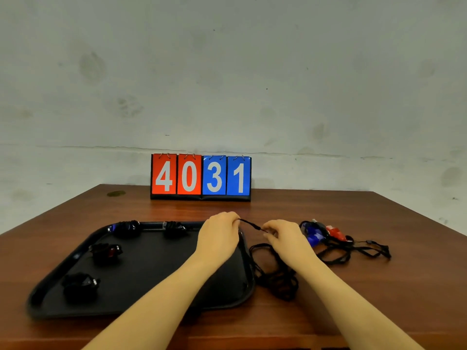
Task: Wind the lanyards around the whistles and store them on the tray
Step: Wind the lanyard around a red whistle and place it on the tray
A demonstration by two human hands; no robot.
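My left hand (219,233) is curled over the black tray's (151,301) far right corner and grips something hidden inside it. A black lanyard (251,225) runs taut from it to my right hand (283,236), which pinches the cord. The rest of that lanyard lies in a loose heap (278,281) on the table beside the tray. Several wound whistles sit on the tray: two at the far rim (127,227) (174,227), one at the left (106,251), one at the near left (79,286). A blue whistle (313,234) and a red whistle (334,232) lie unwound to the right.
A flip scoreboard (201,178) reading 4031 stands at the table's far edge against the wall. Tangled black lanyards (358,250) spread from the loose whistles toward the right. The brown wooden table (379,299) ends close at the front.
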